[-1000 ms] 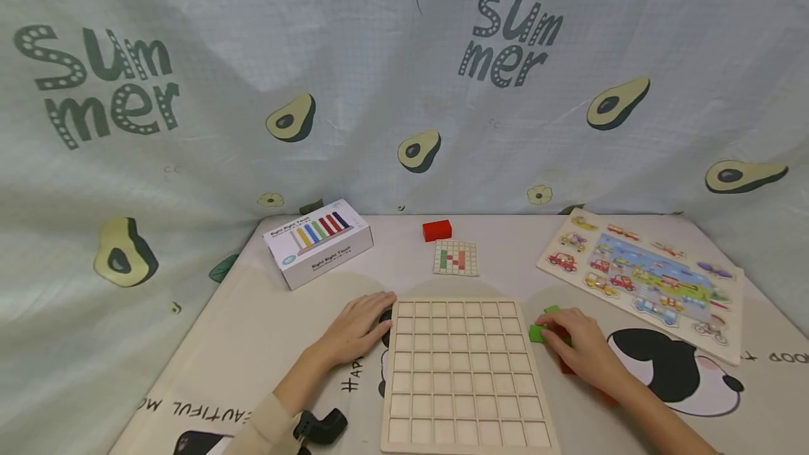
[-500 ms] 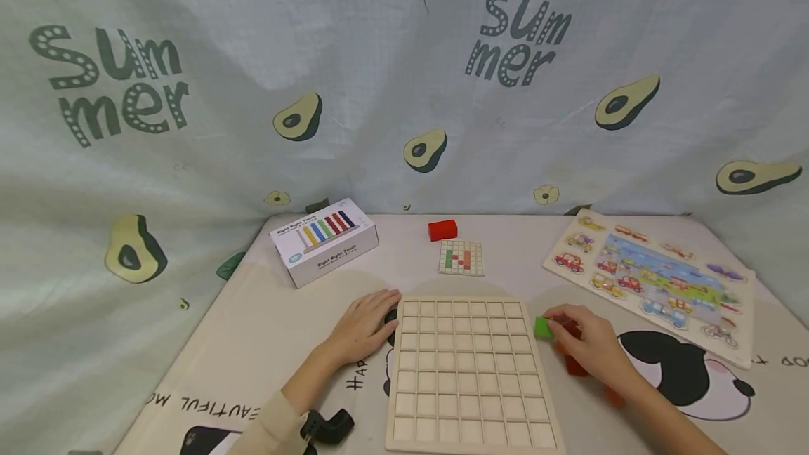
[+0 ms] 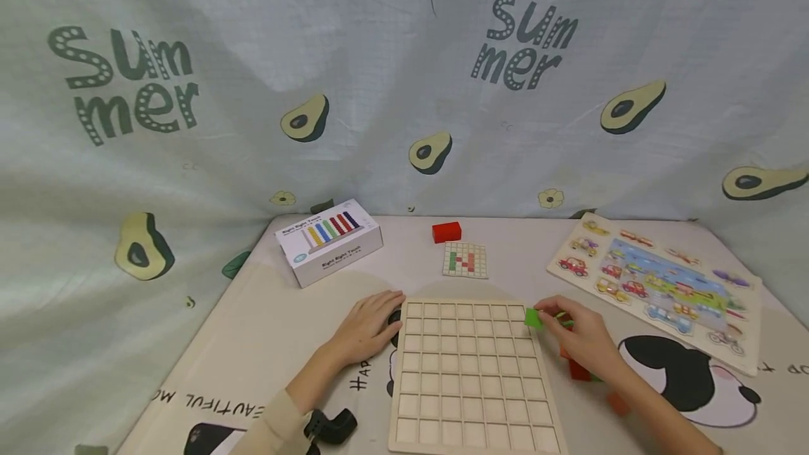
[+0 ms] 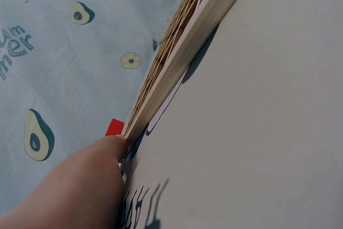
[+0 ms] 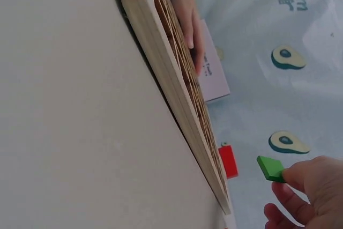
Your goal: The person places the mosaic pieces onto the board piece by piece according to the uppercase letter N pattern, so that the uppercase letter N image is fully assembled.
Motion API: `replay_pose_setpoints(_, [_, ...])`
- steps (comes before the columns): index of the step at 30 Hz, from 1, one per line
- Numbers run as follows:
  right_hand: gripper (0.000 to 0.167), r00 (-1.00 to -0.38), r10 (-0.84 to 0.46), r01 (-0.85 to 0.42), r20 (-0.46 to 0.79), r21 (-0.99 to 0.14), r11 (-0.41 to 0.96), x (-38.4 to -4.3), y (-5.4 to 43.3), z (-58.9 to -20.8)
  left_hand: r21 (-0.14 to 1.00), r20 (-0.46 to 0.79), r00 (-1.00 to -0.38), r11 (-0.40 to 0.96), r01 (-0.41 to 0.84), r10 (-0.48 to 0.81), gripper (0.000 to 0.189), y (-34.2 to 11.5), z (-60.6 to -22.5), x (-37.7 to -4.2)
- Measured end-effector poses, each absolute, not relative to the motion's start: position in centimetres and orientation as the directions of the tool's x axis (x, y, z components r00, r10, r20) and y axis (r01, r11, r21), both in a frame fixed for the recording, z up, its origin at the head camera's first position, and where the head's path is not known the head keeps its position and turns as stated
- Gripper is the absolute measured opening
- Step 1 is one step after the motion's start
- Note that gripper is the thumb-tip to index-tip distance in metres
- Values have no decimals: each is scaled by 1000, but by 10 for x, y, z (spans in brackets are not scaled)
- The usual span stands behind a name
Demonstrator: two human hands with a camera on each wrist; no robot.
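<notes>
A pale wooden grid board (image 3: 470, 374) with square cells lies in the middle of the table. My left hand (image 3: 366, 328) rests by its upper left side, fingers extended and fingertips at the frame. Between thumb and fingers, my right hand (image 3: 584, 339) pinches a small flat green tile (image 5: 270, 168), which overlaps the board's upper right edge in the head view. The right wrist view shows the tile raised above the table. Beneath the right hand lie several red blocks (image 3: 578, 371), partly hidden by the hand and forearm.
Behind the board lie a small pattern card (image 3: 465, 260) with green and red squares and a red block (image 3: 446, 232). A white box (image 3: 330, 243) stands at the back left. A vehicle picture puzzle (image 3: 660, 286) lies at the right.
My right hand has lifted the green tile from the blocks at the right and moved it up and left to the board's edge. The left hand keeps its place at the board.
</notes>
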State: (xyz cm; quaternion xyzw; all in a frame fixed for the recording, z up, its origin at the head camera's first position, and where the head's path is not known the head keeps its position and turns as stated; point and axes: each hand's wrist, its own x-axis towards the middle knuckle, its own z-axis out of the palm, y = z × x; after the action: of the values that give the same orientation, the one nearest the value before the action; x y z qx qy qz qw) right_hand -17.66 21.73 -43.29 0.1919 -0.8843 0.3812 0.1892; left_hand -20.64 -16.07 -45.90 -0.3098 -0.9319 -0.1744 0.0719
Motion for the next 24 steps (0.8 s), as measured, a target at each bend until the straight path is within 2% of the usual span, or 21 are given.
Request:
replay_pose_setpoints(10, [9,-877,-209,-461,433,-632,622,-185,194,-425,310,228,-817,756,577,530,52,-160,-458,-206])
replay_pose_setpoints(24, [7,-876,-272,-481,398,-689,541,-194,156,-421,307,225,-818,758,575,530,52,-159,-457,-206])
